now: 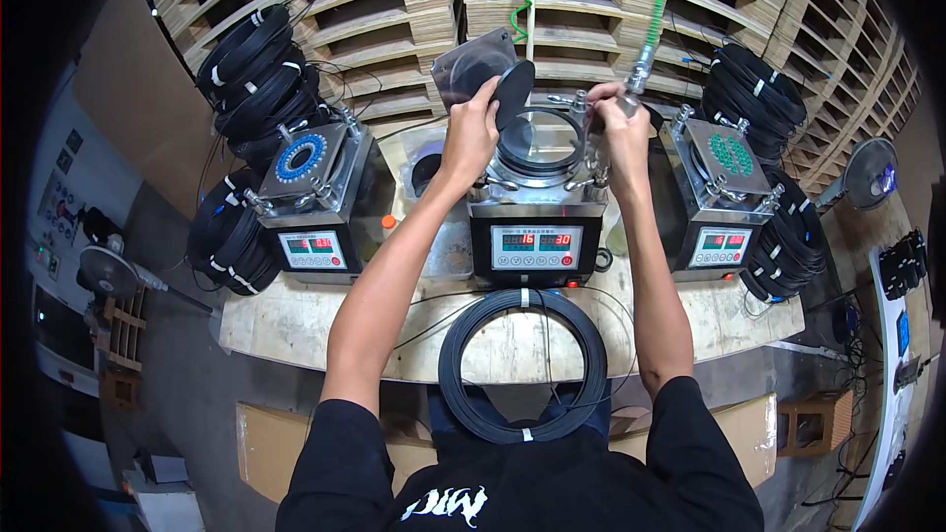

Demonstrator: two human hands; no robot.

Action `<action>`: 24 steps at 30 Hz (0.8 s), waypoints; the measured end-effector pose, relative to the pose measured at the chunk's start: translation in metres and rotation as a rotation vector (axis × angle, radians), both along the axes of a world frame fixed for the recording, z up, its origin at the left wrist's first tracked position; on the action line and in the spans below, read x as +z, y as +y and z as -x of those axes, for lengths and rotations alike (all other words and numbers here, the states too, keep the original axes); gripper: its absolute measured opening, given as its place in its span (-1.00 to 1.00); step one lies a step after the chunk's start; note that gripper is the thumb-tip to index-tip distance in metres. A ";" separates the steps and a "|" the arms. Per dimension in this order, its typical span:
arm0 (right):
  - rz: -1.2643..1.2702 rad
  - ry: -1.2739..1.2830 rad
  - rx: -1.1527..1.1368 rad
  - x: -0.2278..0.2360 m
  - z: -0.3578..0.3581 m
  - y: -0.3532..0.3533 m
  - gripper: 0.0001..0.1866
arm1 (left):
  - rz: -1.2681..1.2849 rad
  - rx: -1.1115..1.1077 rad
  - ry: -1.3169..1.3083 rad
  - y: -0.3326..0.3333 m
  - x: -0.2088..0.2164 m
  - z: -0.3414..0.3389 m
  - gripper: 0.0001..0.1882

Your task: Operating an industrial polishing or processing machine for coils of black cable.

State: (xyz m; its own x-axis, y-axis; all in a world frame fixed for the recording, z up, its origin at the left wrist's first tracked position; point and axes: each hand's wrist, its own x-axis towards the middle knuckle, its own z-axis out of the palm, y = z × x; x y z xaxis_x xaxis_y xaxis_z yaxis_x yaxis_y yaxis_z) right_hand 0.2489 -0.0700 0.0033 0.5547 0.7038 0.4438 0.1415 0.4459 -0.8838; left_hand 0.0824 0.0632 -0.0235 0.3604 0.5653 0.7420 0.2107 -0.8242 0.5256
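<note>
Black and thin, the round disc (517, 94) is pinched between the fingers of my left hand (471, 141), held on a slant above the rear left of the middle machine (537, 248), which stands midway along the counter (414, 363). Beside the disc rises a tilted square plate (455, 71). The fingers of my right hand (621, 130) are curled around a metal fitting (641, 71) at the end of a green hose (654, 15), over the machine's right side; blur hides their exact grip. Toward the counter's left end sits a machine topped with a blue ring (301, 158); toward its right end, another bears green pieces (730, 153). One black cable coil (451, 366) crosses the front edge, its lower part over my lap. An orange cap (388, 222) shows near my left forearm.
</note>
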 end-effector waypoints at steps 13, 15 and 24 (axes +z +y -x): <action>0.104 0.015 0.151 0.020 -0.044 -0.061 -0.69 | -0.208 -0.391 0.849 -0.002 0.025 0.002 -0.52; 0.100 0.047 0.150 0.026 -0.043 -0.065 -0.69 | -0.056 -0.455 0.993 -0.002 0.031 0.004 -0.49; 0.081 0.066 0.205 0.025 -0.058 -0.065 -0.75 | -0.017 -0.525 0.892 0.021 0.013 -0.010 -0.55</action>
